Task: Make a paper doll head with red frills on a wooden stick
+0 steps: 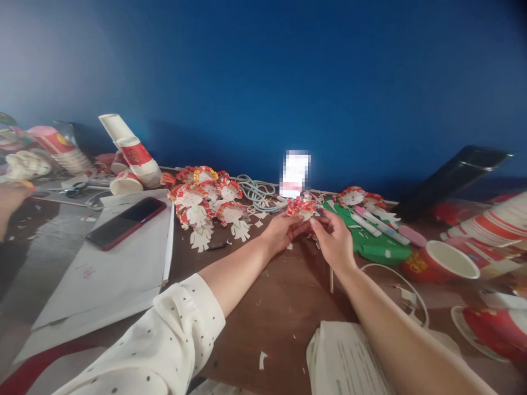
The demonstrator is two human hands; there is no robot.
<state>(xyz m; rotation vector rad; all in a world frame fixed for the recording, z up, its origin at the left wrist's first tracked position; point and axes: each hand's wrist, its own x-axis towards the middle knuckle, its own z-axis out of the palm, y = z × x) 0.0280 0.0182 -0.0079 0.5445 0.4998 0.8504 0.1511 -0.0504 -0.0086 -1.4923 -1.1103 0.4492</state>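
Note:
At the middle of the table, both of my hands are closed on a paper cut-out figure (302, 207) with a red and white curled top. My left hand (282, 233) grips it from the left. From the right, the thumb and fingers of my right hand (335, 238) pinch it; its lower part is hidden behind my fingers. Left of my hands lies a pile of similar paper figures (197, 206) with red, white and yellow fringes and white bodies. A bright upright screen (294, 174) stands just behind the held figure.
A phone (125, 222) lies on white paper sheets (119, 269) at left. Paper cups (138, 159) lean by the blue wall; a red cup (442, 263) stands right. Markers (381, 225) rest on green paper (381, 249). Coiled cable (259, 192) lies behind. Another person's hand (14, 203) shows far left.

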